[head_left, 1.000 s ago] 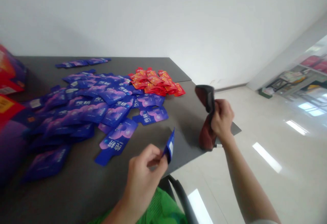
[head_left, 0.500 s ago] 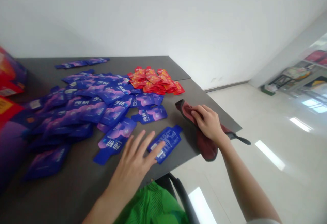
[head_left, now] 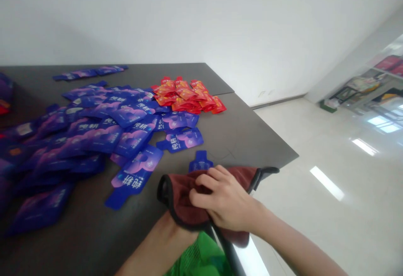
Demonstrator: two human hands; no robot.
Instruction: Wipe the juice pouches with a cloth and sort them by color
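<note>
Fingers of the right hand (head_left: pixel 228 200) clamp bunched brown cloth (head_left: pixel 182 192), apparently for firm purchase on limp fabric, hiding the left hand, whose finger state I cannot tell, while beyond the cloth the grey table (head_left: pixel 252 133) bears a blue pouch pile (head_left: pixel 100 135), a smaller red pile (head_left: pixel 189 95) and one half-hidden blue pouch (head_left: pixel 201 161).

Right hand (head_left: pixel 225 196): bare, fingers slender, knuckles distinct; nail detail too small to assess. Right forearm (head_left: pixel 292 238): bare along its visible length, slim, tapering towards the wrist. Left forearm (head_left: pixel 157 242): likewise bare to the lower frame edge. Left hand: concealed from view. Torso: bright green garment (head_left: pixel 206 248), partly visible at the lower edge. Its mesh section (head_left: pixel 190 258) shows a fine, regular perforated texture; adjoining material appears smooth, with a darker teal patch (head_left: pixel 219 263) near the bottom. Garment type cannot be determined.
</note>
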